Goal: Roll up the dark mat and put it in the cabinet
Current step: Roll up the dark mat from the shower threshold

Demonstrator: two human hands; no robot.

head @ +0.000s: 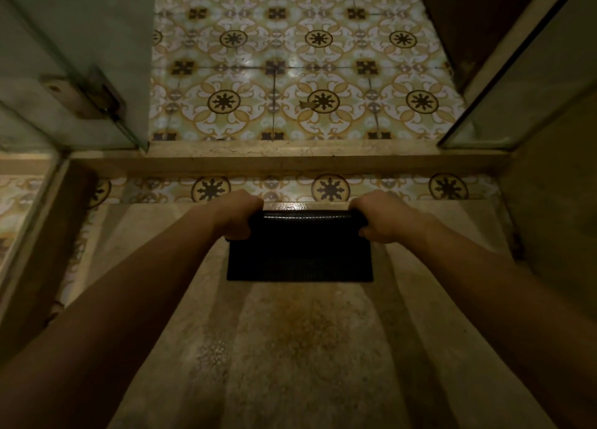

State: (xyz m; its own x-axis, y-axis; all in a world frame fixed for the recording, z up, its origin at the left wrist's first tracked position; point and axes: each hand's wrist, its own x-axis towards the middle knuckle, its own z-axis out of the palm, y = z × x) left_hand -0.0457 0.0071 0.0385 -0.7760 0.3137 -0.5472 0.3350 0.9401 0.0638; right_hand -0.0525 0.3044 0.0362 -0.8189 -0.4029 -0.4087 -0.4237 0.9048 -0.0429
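The dark mat (299,254) lies on a beige stone floor in the middle of the head view. Its far edge is curled into a roll, and the near part still lies flat. My left hand (238,217) grips the roll's left end. My right hand (379,219) grips the roll's right end. Both forearms reach in from the bottom corners. No cabinet is in view.
A raised stone threshold (290,162) crosses the floor just beyond the mat. Patterned yellow tiles (307,73) lie past it. A glass panel with a metal hinge (87,96) stands at the left, and another glass panel (529,105) at the right.
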